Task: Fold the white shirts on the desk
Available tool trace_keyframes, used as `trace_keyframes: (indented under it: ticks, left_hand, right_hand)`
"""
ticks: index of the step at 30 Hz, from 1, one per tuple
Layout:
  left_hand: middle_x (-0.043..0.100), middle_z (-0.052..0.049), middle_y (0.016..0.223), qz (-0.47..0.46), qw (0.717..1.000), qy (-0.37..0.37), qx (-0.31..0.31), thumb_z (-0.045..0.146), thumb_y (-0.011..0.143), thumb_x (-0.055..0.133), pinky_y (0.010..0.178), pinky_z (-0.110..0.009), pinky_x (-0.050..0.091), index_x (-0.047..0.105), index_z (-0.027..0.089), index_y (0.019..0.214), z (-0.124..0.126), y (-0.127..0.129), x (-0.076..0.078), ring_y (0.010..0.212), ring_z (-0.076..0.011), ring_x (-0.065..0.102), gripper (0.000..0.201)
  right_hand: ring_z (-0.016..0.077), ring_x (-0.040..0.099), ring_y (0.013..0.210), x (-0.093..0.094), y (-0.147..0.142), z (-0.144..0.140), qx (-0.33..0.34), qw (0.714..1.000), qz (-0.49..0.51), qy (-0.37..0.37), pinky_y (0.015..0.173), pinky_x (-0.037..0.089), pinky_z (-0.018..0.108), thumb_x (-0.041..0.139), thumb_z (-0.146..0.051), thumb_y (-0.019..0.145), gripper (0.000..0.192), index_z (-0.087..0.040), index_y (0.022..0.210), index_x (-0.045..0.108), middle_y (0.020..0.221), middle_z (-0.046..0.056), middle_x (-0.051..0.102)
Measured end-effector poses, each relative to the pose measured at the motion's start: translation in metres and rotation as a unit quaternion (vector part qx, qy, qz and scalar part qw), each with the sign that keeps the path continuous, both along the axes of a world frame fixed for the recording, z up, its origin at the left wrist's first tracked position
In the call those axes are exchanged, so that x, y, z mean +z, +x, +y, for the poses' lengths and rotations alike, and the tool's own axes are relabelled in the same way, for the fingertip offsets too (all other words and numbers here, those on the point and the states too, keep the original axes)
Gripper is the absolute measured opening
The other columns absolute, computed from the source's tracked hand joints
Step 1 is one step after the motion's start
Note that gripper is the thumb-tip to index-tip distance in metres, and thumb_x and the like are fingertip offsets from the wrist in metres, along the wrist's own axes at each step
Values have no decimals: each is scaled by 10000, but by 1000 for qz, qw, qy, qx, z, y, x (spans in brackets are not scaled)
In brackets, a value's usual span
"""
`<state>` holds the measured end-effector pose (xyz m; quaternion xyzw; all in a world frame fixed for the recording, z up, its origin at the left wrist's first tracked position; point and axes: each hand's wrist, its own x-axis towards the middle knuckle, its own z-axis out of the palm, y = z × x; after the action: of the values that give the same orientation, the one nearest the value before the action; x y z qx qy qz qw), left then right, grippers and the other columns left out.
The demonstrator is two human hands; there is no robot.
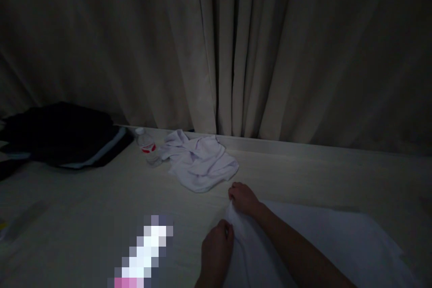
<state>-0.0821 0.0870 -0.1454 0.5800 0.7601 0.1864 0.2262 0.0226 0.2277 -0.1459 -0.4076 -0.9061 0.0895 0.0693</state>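
- Your sheet (pixel 324 238) lies flat on the bench (pixel 84 207), lower right, under your forearm.
- It looks soft, light and limp: take it at the left edge.
- Your right hand (pixel 243 199) pinches that edge, grip closed on it.
- Your left hand (pixel 216 252) pinches the same edge nearer you.
- The bottle (pixel 147 145) stands beyond, beside a crumpled cloth (pixel 199 162); contents unclear.
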Motion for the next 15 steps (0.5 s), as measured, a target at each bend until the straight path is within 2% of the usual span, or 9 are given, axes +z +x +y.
trace_keyframes:
  ticks: [4,11,15]
  left_hand:
    - [709,-53,806,18,1000,-12,0,361,885,251,617,-299,360,550,232,816,-2,-4,1,764,-198,660,333]
    - [715,-75,830,60,996,-63,0,331,890,225,624,-311,373,558,209,842,-3,-4,0,790,-201,668,357]
    - [716,-63,831,60,997,-51,-1,341,890,229,611,-303,371,544,222,840,-6,-1,8,774,-196,668,340]
  right_hand:
    - [198,538,899,1,-5,1,-13,999,-41,23,782,386,321,398,-187,837,242,-170,871,637,927,99,620]
    - [253,580,862,-3,-18,3,-28,994,-96,35,740,419,373,462,-163,760,210,-137,871,638,910,143,638]
    - [244,583,868,-5,-19,-1,-45,994,-91,39,714,424,352,439,-150,781,223,-149,922,613,940,137,628]
